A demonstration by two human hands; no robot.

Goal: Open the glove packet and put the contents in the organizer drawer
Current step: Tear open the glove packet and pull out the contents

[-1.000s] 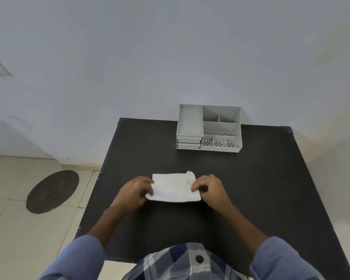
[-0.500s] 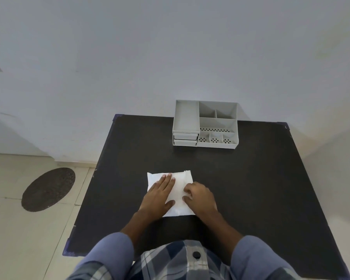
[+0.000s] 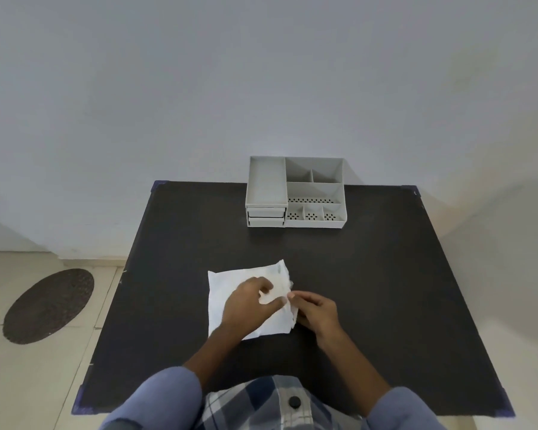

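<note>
left hand (image 3: 249,302): laid on the glove packet (image 3: 230,293), fingers (image 3: 266,288) curled, thumb pinching the packet's right side
right hand (image 3: 316,311): fingers pinched narrow on the torn right edge of the packet
glove packet: white, flat on the counter (image 3: 385,274), near the front middle
organizer (image 3: 295,192): grey, at the counter's far edge, well apart from the packet, both small drawers seen closed

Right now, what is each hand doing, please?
Left hand: closed, pinching the glove packet near its right edge.
Right hand: closed, gripping the packet's right edge.
</note>
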